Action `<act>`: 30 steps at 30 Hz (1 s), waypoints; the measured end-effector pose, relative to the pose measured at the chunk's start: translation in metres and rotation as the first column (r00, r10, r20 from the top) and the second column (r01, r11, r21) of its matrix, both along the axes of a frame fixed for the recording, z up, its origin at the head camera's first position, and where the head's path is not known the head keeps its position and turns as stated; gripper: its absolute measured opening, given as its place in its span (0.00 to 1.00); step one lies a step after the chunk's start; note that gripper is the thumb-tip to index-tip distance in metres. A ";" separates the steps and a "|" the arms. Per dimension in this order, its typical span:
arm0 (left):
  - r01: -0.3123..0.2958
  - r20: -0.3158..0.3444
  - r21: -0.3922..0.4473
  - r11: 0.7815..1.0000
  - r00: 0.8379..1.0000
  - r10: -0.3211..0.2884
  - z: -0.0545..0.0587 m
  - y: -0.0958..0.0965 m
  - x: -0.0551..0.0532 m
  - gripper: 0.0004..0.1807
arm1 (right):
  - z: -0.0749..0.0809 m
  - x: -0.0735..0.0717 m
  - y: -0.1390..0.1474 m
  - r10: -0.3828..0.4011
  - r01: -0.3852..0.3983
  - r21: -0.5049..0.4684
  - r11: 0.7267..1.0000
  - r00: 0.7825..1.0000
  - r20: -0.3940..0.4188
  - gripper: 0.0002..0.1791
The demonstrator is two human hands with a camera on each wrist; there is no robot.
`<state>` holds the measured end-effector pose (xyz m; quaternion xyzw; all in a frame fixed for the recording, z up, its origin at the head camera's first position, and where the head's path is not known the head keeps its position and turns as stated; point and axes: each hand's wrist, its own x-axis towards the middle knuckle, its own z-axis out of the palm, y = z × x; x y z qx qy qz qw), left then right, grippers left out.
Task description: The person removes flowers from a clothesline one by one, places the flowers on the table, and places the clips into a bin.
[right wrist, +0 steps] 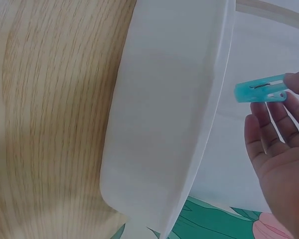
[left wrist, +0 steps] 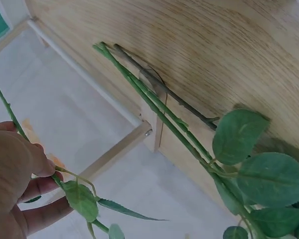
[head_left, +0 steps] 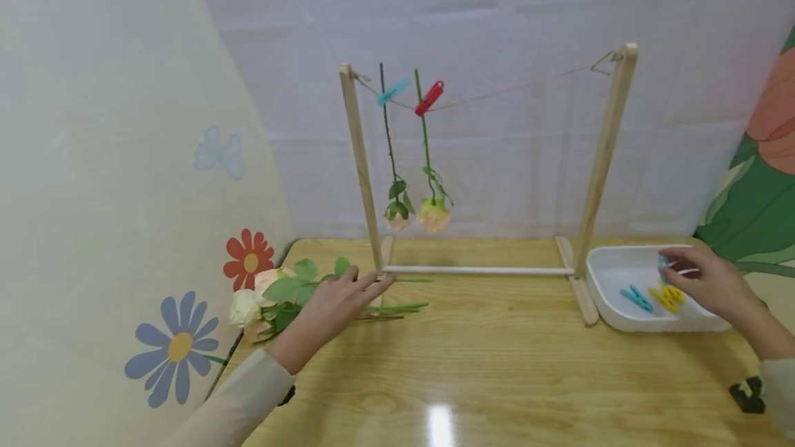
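In the left wrist view my left hand point(left wrist: 12, 172) pinches the green stem point(left wrist: 8, 106) of an artificial flower between thumb and fingers. From the head, this left hand point(head_left: 335, 305) is over a bunch of pale roses point(head_left: 245, 308) lying at the table's left, and it hides part of their stems. My right hand point(head_left: 714, 285) is above the white tray, holding a light-blue clothespin point(right wrist: 259, 90) by its handle end. Two roses hang head down from a string, one under a blue clothespin point(head_left: 393, 92), the other under a red clothespin point(head_left: 430, 98).
A wooden frame point(head_left: 605, 157) with a white crossbar point(head_left: 478, 270) stands at the back of the table point(head_left: 484, 364). Blue clothespins point(head_left: 636, 298) and yellow clothespins point(head_left: 667, 297) lie in the white tray point(head_left: 652, 325) at right. Behind hangs a white cloth point(head_left: 497, 12).
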<state>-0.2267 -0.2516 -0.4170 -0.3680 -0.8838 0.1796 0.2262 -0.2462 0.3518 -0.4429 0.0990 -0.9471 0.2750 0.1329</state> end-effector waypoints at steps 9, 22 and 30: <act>-0.041 0.015 -0.034 0.999 0.999 0.041 -0.007 -0.010 -0.005 0.43 | -0.006 0.000 0.007 -0.006 0.006 -0.002 1.000 1.000 -0.009 0.22; -0.135 0.145 -0.061 0.989 0.979 0.143 -0.018 -0.020 -0.011 0.48 | -0.006 -0.009 0.016 0.028 -0.033 0.048 0.998 0.996 0.084 0.23; -0.154 0.105 -0.106 0.982 0.981 0.165 -0.025 -0.024 -0.013 0.46 | -0.005 -0.020 0.010 0.018 -0.024 0.054 0.998 0.993 0.113 0.25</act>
